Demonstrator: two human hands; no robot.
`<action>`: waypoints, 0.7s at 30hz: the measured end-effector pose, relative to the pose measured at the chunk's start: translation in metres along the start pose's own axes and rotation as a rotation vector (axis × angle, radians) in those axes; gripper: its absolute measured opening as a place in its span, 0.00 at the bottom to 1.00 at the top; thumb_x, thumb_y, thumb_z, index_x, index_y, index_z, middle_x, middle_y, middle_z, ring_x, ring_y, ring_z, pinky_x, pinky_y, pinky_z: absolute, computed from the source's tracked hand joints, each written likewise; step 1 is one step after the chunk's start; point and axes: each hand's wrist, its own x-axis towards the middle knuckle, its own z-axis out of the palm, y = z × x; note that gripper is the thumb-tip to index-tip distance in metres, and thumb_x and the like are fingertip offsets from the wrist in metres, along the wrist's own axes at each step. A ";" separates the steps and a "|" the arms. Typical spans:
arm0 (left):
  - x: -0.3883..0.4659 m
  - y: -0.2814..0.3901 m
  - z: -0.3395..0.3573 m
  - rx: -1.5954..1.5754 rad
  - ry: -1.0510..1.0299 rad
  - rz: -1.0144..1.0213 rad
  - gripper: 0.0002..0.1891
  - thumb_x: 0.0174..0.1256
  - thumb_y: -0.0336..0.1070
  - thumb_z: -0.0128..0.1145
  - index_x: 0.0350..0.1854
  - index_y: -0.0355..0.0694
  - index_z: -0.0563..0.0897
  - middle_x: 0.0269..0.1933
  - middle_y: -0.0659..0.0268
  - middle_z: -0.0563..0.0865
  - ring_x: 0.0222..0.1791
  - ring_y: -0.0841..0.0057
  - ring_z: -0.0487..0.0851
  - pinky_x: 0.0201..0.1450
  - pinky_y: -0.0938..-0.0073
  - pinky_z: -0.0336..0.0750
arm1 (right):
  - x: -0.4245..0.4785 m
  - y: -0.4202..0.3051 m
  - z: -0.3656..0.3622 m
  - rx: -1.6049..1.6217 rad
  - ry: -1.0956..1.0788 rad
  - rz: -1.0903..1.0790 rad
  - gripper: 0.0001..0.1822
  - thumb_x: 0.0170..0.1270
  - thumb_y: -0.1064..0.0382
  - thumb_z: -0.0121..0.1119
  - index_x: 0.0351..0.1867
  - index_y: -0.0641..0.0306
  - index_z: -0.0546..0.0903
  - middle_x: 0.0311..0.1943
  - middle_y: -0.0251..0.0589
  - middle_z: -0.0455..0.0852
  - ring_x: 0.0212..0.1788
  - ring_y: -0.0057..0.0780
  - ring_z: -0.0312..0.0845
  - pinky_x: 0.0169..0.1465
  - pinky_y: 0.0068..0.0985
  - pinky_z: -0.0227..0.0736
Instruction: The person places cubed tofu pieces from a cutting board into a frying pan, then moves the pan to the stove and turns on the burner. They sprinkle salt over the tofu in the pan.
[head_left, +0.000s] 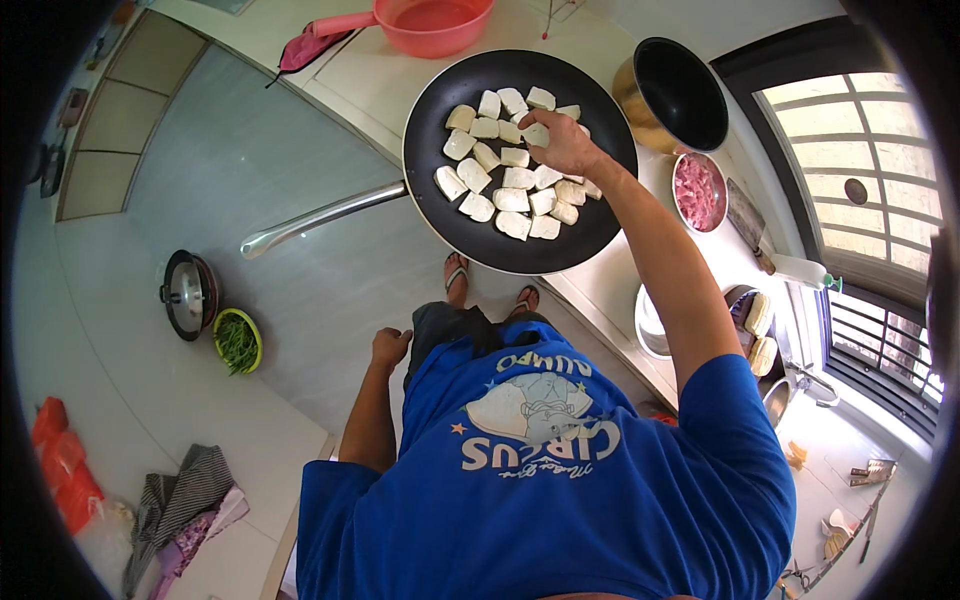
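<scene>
My right hand (564, 144) reaches over a wide black frying pan (517, 259) and pinches a white piece of what looks like tofu (536, 135). Several similar white tofu pieces (474, 175) lie spread across the pan's bottom, some partly hidden by my hand and forearm. A long metal pan handle (322, 219) sticks out to the left past the counter edge. My left hand (391, 346) hangs beside my hip, away from the pan, its fingers curled with nothing visible in them.
A pot (667, 94), a bowl of raw meat (700, 193), a cleaver (746, 214) and a white bottle (799, 270) stand along the window side. A pink dipper (435, 34) sits behind the pan. At left are a lidded pan (184, 294) and a basket of greens (237, 341).
</scene>
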 end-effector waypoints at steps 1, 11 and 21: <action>0.003 -0.002 -0.002 -0.003 -0.020 -0.041 0.28 0.62 0.57 0.65 0.27 0.28 0.87 0.38 0.39 0.88 0.43 0.44 0.87 0.49 0.51 0.80 | 0.003 0.002 0.003 -0.030 0.003 -0.024 0.22 0.53 0.65 0.66 0.53 0.63 0.83 0.49 0.56 0.89 0.51 0.50 0.87 0.58 0.35 0.79; 0.015 -0.015 -0.012 0.003 -0.043 -0.122 0.26 0.61 0.55 0.66 0.38 0.28 0.90 0.44 0.42 0.90 0.49 0.48 0.88 0.55 0.56 0.81 | 0.008 0.020 0.009 -0.108 -0.058 -0.065 0.21 0.53 0.68 0.64 0.52 0.61 0.84 0.47 0.56 0.89 0.51 0.50 0.87 0.59 0.36 0.79; 0.022 -0.006 -0.018 -0.020 -0.019 -0.088 0.27 0.59 0.55 0.68 0.43 0.29 0.90 0.47 0.43 0.91 0.52 0.51 0.89 0.58 0.59 0.81 | 0.020 -0.014 0.016 -0.068 -0.149 0.014 0.22 0.53 0.61 0.68 0.52 0.61 0.86 0.51 0.54 0.90 0.54 0.50 0.87 0.61 0.36 0.78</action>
